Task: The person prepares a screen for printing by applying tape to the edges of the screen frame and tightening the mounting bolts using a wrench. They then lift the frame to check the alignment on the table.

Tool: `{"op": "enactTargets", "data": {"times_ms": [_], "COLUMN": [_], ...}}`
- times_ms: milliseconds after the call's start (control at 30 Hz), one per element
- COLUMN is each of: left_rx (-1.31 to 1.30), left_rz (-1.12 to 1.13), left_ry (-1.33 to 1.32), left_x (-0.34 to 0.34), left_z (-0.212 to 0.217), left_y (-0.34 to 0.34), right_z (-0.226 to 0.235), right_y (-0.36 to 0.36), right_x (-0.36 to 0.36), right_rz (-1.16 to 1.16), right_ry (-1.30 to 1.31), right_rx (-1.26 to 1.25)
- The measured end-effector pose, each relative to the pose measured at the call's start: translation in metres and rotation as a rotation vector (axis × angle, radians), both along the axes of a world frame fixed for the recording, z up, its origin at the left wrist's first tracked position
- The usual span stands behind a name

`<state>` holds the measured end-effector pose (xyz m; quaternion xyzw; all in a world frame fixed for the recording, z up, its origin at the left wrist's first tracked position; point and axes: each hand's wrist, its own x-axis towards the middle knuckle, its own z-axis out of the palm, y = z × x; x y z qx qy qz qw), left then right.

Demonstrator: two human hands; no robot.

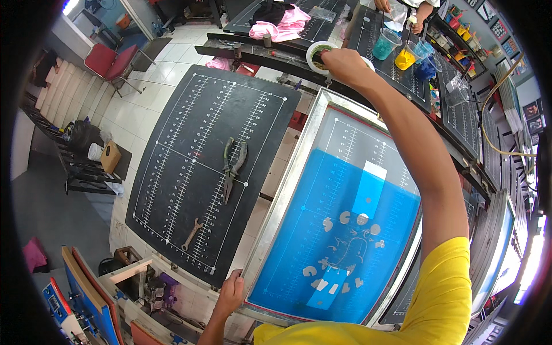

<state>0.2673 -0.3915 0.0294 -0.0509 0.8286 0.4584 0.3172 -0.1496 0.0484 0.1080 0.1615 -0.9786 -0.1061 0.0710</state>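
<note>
My left hand [230,292] is closed at the near left corner of a silver-framed printing screen [280,201], its fingers around the frame's edge. Blue emulsion [287,253] covers most of the mesh, with a pale pattern of an animal figure and small shapes [348,253]. White strips of paper [371,184] show beneath the mesh. Beyond the screen's far end, my right arm is stretched out. My right hand [343,64] reaches over the rim of a round white tub [311,57], and its fingertips are hidden there.
On a black gridded platen [190,132] at left lie pliers [234,167] and a wrench [192,234]. Cups of teal [386,43] and yellow ink [405,59] stand far right, near another person's hands [418,26]. Pink cloth [282,24] lies at the back, a red chair [112,57] far left.
</note>
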Motion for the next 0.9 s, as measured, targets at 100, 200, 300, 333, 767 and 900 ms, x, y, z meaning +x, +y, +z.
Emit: {"op": "enactTargets", "data": {"times_ms": [100,200,300,333,767,900], "left_rx": [0.005,-0.001,-0.054,-0.054,-0.059,-0.028], "left_rz": [-0.009,0.003,0.002,0.001,-0.016,0.014], "left_ry": [0.013,-0.004,0.0,-0.02,-0.028,-0.073], "left_x": [0.003,0.003,0.001,0.0,0.009,0.004], "left_z": [-0.006,-0.008,0.0,0.0,-0.018,-0.007], "left_y": [-0.003,-0.003,0.002,0.002,-0.01,-0.004], "right_z": [0.0,-0.004,-0.01,-0.011,-0.019,-0.028], "right_y": [-0.017,-0.035,-0.043,-0.043,0.051,0.061], "right_x": [-0.015,-0.025,-0.03,-0.031,0.019,0.042], "right_rz": [0.062,0.053,0.02,0.018,0.099,-0.007], "right_ry": [-0.036,-0.061,-0.078,-0.076,0.103,0.034], "right_rx": [0.1,0.176,0.218,0.227,0.091,0.055]}}
